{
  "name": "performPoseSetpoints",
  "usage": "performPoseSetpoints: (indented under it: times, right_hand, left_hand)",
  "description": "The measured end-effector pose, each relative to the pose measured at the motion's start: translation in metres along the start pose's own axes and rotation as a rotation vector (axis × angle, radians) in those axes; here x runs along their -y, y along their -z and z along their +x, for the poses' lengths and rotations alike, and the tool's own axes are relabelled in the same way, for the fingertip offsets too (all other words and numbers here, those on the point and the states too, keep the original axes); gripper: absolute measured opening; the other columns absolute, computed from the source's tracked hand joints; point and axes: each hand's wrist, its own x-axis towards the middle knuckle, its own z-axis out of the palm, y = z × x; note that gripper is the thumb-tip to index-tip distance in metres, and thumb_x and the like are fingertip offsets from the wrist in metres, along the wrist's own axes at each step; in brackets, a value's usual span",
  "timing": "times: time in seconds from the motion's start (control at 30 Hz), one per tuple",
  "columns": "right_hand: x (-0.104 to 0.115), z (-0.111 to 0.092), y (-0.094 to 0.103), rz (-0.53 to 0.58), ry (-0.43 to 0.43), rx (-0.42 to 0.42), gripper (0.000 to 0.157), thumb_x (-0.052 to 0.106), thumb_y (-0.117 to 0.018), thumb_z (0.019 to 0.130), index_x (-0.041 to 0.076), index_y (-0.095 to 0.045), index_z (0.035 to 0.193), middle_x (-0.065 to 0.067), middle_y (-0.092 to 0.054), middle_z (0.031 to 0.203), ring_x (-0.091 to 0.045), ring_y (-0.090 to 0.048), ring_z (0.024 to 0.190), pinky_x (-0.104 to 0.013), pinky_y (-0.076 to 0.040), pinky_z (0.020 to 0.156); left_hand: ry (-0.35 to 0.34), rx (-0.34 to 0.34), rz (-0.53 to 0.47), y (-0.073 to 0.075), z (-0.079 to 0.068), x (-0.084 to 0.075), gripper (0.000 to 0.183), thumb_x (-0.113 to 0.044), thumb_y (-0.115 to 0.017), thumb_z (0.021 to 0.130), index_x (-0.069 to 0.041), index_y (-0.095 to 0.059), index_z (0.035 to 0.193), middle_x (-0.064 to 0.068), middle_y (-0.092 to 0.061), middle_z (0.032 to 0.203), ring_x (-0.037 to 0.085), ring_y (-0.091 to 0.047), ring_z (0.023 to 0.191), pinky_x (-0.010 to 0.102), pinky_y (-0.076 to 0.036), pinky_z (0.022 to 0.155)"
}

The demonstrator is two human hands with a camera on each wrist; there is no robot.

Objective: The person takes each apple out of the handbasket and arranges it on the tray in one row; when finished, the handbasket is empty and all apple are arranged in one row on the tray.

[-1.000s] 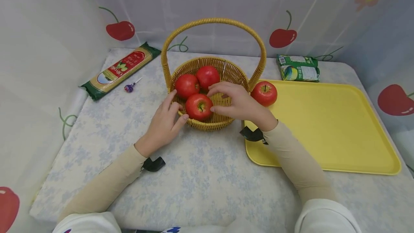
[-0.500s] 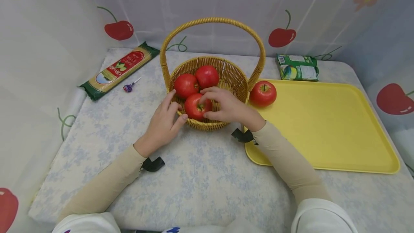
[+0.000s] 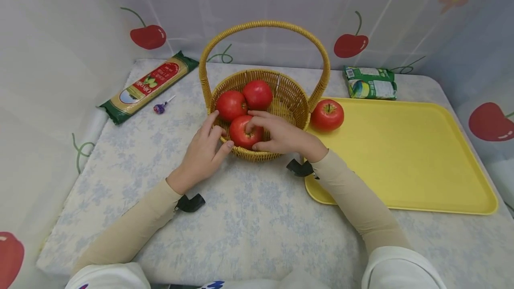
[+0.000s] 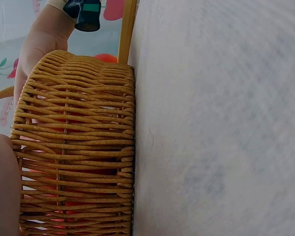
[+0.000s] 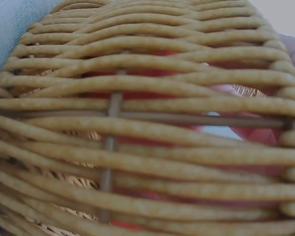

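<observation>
A wicker basket (image 3: 295, 95) with a tall arched handle stands on the table, with three red apples inside. My right hand (image 3: 281, 134) reaches over its right side and grips the front apple (image 3: 239, 132), thumb at the near side and fingers bent over the top. At the front-left rim, my left hand (image 3: 199, 157) holds the basket edge with bent fingers. Behind the gripped apple lie a left apple (image 3: 230, 105) and a back apple (image 3: 257, 94). In the right wrist view, basket weave (image 5: 152, 93) hides most of the hand and fruit.
Right of the basket, another red apple (image 3: 327, 115) sits on a yellow tray (image 3: 401, 159). A green packet (image 3: 371, 83) lies behind the tray. At the back left are a long pasta packet (image 3: 150, 86) and a lollipop (image 3: 160, 108).
My right hand has moved left and slightly down, from beside the front apple onto it, and its fingers have closed around it. The left hand and the basket stay in place.
</observation>
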Motion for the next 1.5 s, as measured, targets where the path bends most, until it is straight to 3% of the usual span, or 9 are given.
performPoseSetpoints:
  times: [0.23,0.33,0.47,0.83,1.1,1.3,1.5]
  right_hand:
    - [-0.0010,-0.0001,-0.0005,-0.003,-0.040,-0.042,0.027,0.018,-0.079,0.086,0.013,-0.066,0.110,-0.015,-0.058,0.144,-0.034,-0.041,0.149,-0.051,-0.041,0.114]
    - [-0.0008,0.0001,-0.0014,-0.007,-0.034,-0.083,0.027,0.019,-0.080,0.084,0.013,-0.067,0.107,-0.010,-0.065,0.130,-0.028,-0.058,0.127,-0.044,-0.049,0.102]
    - [-0.0006,0.0007,-0.0029,-0.018,-0.034,-0.118,0.030,0.021,-0.083,0.082,0.013,-0.066,0.105,-0.005,-0.066,0.111,-0.021,-0.058,0.100,-0.038,-0.049,0.088]
    - [0.0030,0.0031,-0.0028,-0.056,-0.170,-0.105,0.046,0.031,-0.085,0.082,0.014,-0.052,0.111,-0.007,-0.065,0.112,-0.025,-0.062,0.100,-0.042,-0.050,0.089]
    - [0.0048,0.0010,-0.0039,-0.096,-0.196,-0.153,0.043,0.026,-0.085,0.079,0.015,-0.057,0.109,-0.011,-0.063,0.111,-0.027,-0.058,0.103,-0.043,-0.049,0.089]
    - [0.0074,0.0001,-0.0055,-0.126,-0.274,-0.175,0.038,0.024,-0.076,0.079,0.019,-0.063,0.114,-0.013,-0.055,0.124,-0.028,-0.057,0.105,-0.046,-0.052,0.087]
    - [0.0059,0.0022,-0.0042,-0.108,-0.243,-0.114,0.048,0.031,-0.084,0.083,0.016,-0.053,0.117,-0.010,-0.059,0.124,-0.026,-0.058,0.111,-0.046,-0.051,0.093]
  left_hand:
    - [0.003,0.004,-0.003,0.0001,0.0009,-0.0003,0.076,-0.070,-0.023,0.102,-0.002,-0.057,0.105,0.028,-0.030,0.162,0.050,-0.049,0.135,0.062,-0.043,0.105]
    - [0.003,0.002,-0.002,0.0003,0.0008,-0.0001,0.076,-0.070,-0.023,0.103,-0.002,-0.057,0.104,0.028,-0.031,0.162,0.051,-0.049,0.135,0.062,-0.043,0.106]
    - [0.006,0.001,-0.002,0.0009,0.0001,-0.0004,0.076,-0.071,-0.023,0.102,-0.003,-0.057,0.104,0.028,-0.030,0.162,0.051,-0.049,0.135,0.062,-0.042,0.106]
    - [-0.007,-0.005,0.005,0.0018,0.0000,-0.0011,0.078,-0.072,-0.021,0.101,-0.002,-0.056,0.103,0.030,-0.032,0.161,0.051,-0.051,0.131,0.062,-0.045,0.102]
    - [-0.007,-0.011,0.003,0.0005,-0.0003,-0.0005,0.076,-0.069,-0.022,0.103,-0.001,-0.057,0.104,0.030,-0.032,0.160,0.052,-0.052,0.131,0.062,-0.044,0.103]
    - [-0.004,-0.014,0.008,0.0009,-0.0010,-0.0008,0.079,-0.071,-0.022,0.102,0.000,-0.057,0.105,0.030,-0.032,0.160,0.052,-0.053,0.129,0.061,-0.044,0.102]
    - [-0.011,-0.016,0.009,0.0004,0.0000,-0.0002,0.079,-0.071,-0.022,0.102,0.000,-0.058,0.105,0.030,-0.033,0.160,0.052,-0.053,0.129,0.061,-0.044,0.102]
